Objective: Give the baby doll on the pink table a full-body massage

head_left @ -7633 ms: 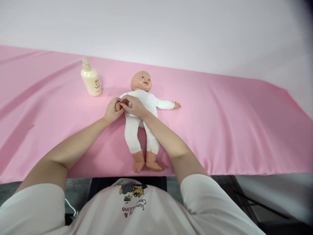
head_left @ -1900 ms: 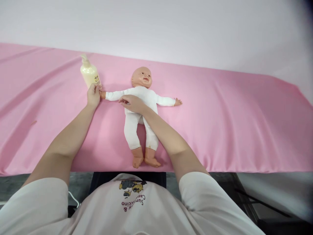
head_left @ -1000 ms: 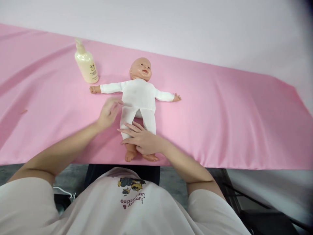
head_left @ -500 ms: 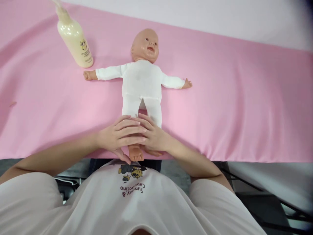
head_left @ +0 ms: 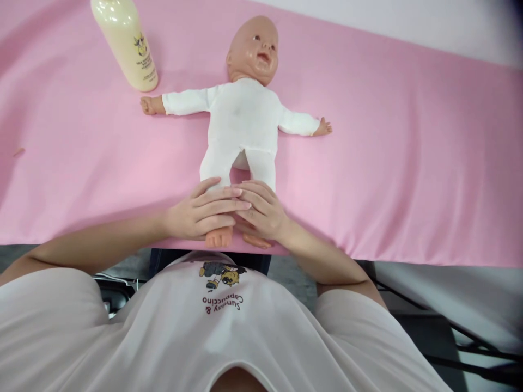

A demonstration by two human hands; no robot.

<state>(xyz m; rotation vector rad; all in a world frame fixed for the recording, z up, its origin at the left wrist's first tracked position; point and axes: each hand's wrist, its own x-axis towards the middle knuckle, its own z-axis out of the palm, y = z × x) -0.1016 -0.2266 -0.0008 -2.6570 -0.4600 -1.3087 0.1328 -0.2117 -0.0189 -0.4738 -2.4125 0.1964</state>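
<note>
Doll (head_left: pixel 241 122) in a white bodysuit is lying face-up near the middle of the pink-covered surface (head_left: pixel 408 179), arms spreading out to the sides and feet reaching the near edge, while a cream lotion bottle (head_left: pixel 126 41) is standing toward the far left, just beyond the doll's outstretched arm. In the head view both hands are coming together over the doll's lower legs: the left hand (head_left: pixel 196 215) and the right hand (head_left: pixel 263 212) are lying flat with fingers overlapping, wrapping loosely rather than clamping. Judging from this, the legs are being handled now, and the bottle is standing untouched.
</note>
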